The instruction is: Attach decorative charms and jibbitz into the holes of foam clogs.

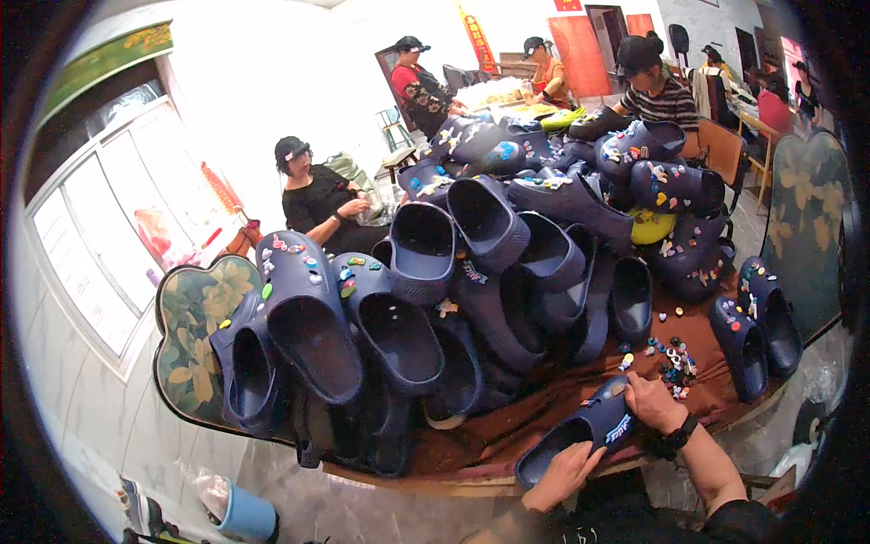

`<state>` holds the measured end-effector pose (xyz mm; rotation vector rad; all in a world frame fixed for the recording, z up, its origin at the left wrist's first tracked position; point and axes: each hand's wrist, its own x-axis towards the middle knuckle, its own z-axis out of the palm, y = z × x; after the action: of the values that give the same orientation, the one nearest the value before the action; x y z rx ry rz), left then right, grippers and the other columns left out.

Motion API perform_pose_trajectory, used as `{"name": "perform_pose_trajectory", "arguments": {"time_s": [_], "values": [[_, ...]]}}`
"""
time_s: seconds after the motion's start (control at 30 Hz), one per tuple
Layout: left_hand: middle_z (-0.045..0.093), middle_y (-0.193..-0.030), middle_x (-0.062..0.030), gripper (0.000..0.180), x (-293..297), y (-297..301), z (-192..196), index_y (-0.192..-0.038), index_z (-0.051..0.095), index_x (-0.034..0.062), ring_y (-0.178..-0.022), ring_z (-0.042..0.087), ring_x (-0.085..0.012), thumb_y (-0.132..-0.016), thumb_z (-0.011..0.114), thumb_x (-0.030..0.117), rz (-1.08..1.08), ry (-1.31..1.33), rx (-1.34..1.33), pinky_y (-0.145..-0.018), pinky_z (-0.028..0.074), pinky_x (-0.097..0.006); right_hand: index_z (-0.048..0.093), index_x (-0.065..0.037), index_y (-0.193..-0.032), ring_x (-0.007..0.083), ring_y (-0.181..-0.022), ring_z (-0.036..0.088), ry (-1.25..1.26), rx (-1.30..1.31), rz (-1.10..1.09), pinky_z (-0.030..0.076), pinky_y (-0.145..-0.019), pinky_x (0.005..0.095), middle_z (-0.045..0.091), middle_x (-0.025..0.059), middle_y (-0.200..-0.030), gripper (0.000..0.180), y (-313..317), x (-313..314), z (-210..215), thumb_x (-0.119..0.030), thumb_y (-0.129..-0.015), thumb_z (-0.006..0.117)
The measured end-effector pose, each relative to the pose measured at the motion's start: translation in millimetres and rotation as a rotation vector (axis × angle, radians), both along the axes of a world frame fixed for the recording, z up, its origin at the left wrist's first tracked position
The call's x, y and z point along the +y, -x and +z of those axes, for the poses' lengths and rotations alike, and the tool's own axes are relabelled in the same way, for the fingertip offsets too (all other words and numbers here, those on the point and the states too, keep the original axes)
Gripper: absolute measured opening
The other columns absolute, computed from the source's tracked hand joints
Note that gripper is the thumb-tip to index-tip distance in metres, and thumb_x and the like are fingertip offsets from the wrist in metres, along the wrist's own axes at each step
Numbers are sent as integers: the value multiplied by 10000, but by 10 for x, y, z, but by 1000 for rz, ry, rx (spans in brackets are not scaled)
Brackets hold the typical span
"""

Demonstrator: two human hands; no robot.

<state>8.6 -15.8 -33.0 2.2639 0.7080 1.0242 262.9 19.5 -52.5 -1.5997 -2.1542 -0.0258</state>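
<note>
A dark navy foam clog (555, 445) with light lettering on its side lies at the table's near edge, its toe pointing away to the right. My left hand (565, 473) grips its near side by the opening, fingers closed over the rim. At the toe, my right hand (654, 405) is closed around the front; any small piece under its fingers is hidden. Just beyond that hand lies a loose pile of small colourful shoe charms (677, 364), with a yellowish-white charm (626, 362) nearer the clog's toe.
A large heap of navy clogs (423, 249), many with charms, fills the brown-covered table (489, 444) to the left and beyond. A pair of decorated clogs (750, 340) stands at right. A blue bin (247, 515) sits on the floor. Several people work farther back.
</note>
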Motion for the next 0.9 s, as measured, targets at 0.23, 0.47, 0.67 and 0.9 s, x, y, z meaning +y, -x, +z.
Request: {"name": "perform_pose_trajectory", "arguments": {"time_s": [0.23,0.47,0.67,0.9], "values": [[505,-754,-204,281,21,-27,-9,-840,519,-12,-719,554,-414,-963,618,220,17,69,2,-631,441,-471,525,24,-909,398,-633,637,34,-102,-158,529,-578,484,603,209,-691,164,-1,16,-6,-131,-957,502],[525,-758,-206,286,-14,-16,-3,-820,524,-6,-717,563,-409,-957,631,221,58,152,20,-629,453,-461,561,-39,-887,366,-593,634,-17,35,-262,506,-537,453,591,186,-627,168,149,-71,116,-183,-974,547],[523,-736,-206,315,-37,7,58,-795,517,8,-687,555,-408,-948,651,248,54,83,75,-597,431,-463,564,-40,-940,411,-715,643,107,155,-389,495,-609,485,630,206,-752,137,19,-297,220,-169,-944,609],[504,-732,-198,276,-37,34,82,-808,497,-2,-692,552,-401,-939,652,185,105,134,161,-599,431,-459,516,-18,-1213,398,-1108,476,-54,295,-254,421,-920,472,485,216,-1207,437,-82,-451,166,-60,-815,692]]}}
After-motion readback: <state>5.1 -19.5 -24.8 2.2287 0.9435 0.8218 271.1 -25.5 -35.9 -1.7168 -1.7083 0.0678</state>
